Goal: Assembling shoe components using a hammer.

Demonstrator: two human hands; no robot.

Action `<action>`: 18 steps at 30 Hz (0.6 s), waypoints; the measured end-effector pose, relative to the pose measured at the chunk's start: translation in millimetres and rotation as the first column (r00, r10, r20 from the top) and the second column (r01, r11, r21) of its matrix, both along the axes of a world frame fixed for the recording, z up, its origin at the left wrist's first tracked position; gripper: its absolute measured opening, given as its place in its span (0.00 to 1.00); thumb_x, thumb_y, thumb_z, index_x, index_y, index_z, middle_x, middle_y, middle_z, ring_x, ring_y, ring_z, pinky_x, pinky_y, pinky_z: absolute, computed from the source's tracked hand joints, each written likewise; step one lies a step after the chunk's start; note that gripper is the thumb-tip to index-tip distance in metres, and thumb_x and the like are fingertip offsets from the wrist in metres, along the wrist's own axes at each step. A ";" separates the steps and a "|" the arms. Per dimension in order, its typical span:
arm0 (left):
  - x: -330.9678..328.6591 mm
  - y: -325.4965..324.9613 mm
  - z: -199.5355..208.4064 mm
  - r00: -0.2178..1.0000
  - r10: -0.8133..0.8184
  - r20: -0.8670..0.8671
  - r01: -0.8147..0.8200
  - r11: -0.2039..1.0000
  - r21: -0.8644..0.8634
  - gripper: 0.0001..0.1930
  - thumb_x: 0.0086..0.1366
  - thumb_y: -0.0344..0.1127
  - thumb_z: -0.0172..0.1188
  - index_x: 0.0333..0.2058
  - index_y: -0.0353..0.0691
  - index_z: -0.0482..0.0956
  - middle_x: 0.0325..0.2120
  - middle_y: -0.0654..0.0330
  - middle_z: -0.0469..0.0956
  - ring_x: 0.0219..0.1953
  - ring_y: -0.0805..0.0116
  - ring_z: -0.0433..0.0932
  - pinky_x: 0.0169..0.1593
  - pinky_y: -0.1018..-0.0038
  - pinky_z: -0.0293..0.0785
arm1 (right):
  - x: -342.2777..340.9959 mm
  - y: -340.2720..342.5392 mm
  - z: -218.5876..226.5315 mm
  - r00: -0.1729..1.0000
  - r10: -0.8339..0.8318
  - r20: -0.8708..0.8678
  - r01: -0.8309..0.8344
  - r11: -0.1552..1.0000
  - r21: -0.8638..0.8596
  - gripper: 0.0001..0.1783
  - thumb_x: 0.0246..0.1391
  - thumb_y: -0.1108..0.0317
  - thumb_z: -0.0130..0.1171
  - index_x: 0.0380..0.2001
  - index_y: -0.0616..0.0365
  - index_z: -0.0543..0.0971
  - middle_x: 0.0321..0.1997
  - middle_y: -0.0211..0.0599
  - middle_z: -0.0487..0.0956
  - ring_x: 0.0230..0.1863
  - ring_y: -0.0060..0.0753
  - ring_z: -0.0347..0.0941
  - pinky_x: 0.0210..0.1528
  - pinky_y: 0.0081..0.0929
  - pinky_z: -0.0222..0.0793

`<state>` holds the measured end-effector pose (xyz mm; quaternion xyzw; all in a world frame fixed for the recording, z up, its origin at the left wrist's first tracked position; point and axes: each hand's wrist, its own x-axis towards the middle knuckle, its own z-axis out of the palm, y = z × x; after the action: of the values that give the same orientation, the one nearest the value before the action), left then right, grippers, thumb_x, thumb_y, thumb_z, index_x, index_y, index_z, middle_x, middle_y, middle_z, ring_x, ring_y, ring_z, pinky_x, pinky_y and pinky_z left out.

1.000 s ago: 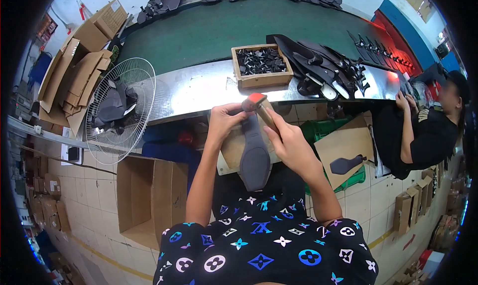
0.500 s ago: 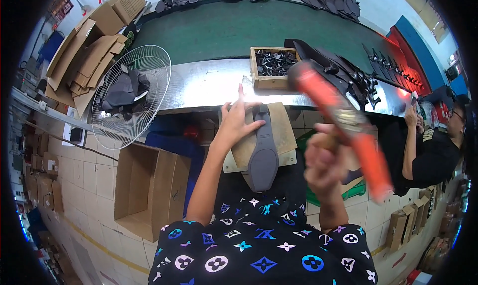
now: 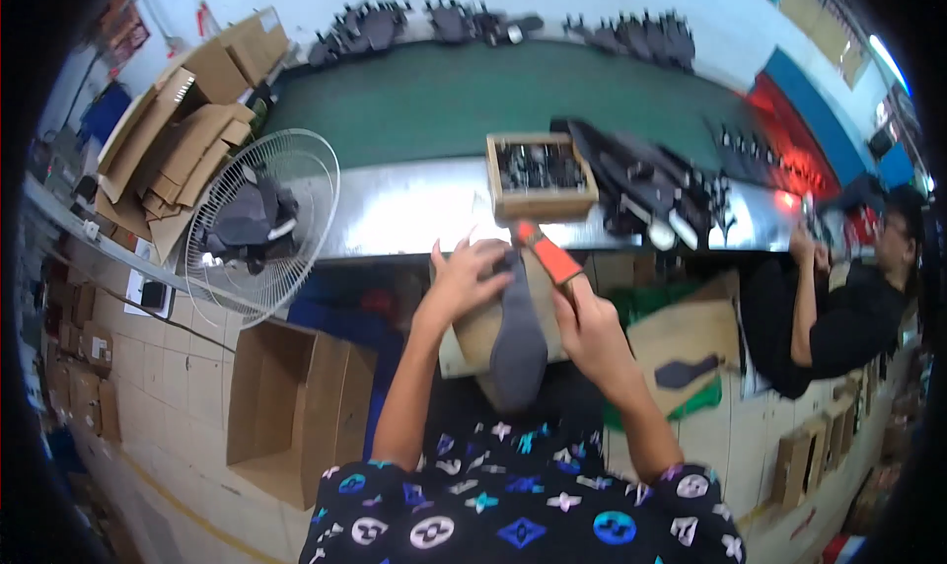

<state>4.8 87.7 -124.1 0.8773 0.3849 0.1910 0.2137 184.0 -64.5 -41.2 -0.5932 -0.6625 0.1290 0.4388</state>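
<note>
A dark grey shoe-sole piece lies lengthwise in front of me on a tan worn board. My left hand is open beside its narrow far end, fingers spread, with the thumb side against the piece. In my right hand is an orange-red hammer, its far end over the narrow end of the piece. Whether the hammer touches it I cannot tell. Just beyond stands a wooden box of small dark parts, blurred here.
A wire fan guard holding dark pieces stands at the left, above an open carton. More dark sole pieces lie right of the wooden box. Beyond is a green belt. A co-worker sits at the right.
My right hand has swung the hammer from raised at the right down and left to the sole piece. My left hand stays beside the piece. The view has tilted up slightly.
</note>
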 end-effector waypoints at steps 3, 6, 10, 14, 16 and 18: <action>-4.2 -2.7 4.9 0.989 -0.061 0.132 0.039 0.986 0.165 0.16 0.64 0.47 0.62 0.48 0.52 0.84 0.54 0.65 0.77 0.71 0.58 0.57 0.63 0.33 0.38 | 4.1 4.8 33.4 0.999 -0.032 -0.031 0.033 0.999 0.034 0.11 0.64 0.70 0.55 0.46 0.64 0.72 0.26 0.53 0.77 0.28 0.60 0.77 0.28 0.42 0.71; -8.3 -27.9 33.4 0.911 -0.110 0.397 0.128 0.992 -0.019 0.12 0.65 0.38 0.60 0.44 0.42 0.84 0.43 0.58 0.81 0.54 0.58 0.75 0.55 0.53 0.64 | 9.7 8.2 31.5 0.998 -0.046 -0.039 0.047 0.998 0.048 0.14 0.65 0.68 0.55 0.51 0.62 0.73 0.29 0.51 0.78 0.28 0.57 0.77 0.29 0.39 0.71; -23.2 -83.5 72.9 0.782 -0.044 0.622 0.350 0.856 -0.379 0.12 0.68 0.36 0.56 0.38 0.33 0.82 0.34 0.56 0.81 0.35 0.69 0.79 0.40 0.76 0.72 | 14.6 22.4 -4.4 0.978 -0.023 0.206 0.009 0.998 0.068 0.20 0.63 0.64 0.57 0.55 0.60 0.73 0.32 0.49 0.79 0.31 0.53 0.79 0.32 0.41 0.74; -36.2 -122.4 101.9 0.745 0.182 0.641 0.484 0.514 -0.708 0.15 0.72 0.38 0.53 0.38 0.31 0.82 0.33 0.62 0.78 0.38 0.77 0.75 0.43 0.78 0.69 | 13.6 25.5 -27.6 0.845 0.154 0.513 -0.069 0.981 -0.181 0.23 0.59 0.62 0.60 0.56 0.57 0.75 0.35 0.43 0.77 0.38 0.48 0.78 0.38 0.40 0.73; -38.9 -134.6 113.4 0.706 0.256 0.660 0.531 0.425 -0.733 0.15 0.72 0.39 0.53 0.39 0.31 0.82 0.33 0.63 0.77 0.39 0.76 0.73 0.45 0.79 0.67 | 15.5 26.4 -20.0 0.769 0.290 0.569 -0.213 0.957 -0.200 0.23 0.57 0.62 0.61 0.55 0.56 0.77 0.40 0.40 0.78 0.45 0.45 0.75 0.42 0.38 0.70; -45.5 -138.6 126.7 0.743 0.223 0.631 0.533 0.374 -0.759 0.15 0.72 0.39 0.53 0.39 0.31 0.82 0.33 0.63 0.77 0.39 0.76 0.73 0.45 0.79 0.67 | 11.3 15.7 8.3 0.876 0.458 0.150 -0.441 0.888 -0.132 0.17 0.58 0.64 0.60 0.50 0.58 0.80 0.43 0.43 0.80 0.42 0.43 0.77 0.44 0.33 0.72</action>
<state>-40.7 -51.0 2.6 0.5181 0.2319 0.2121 0.7955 195.3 -48.8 -32.9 -0.4519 -0.8118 0.2049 0.3079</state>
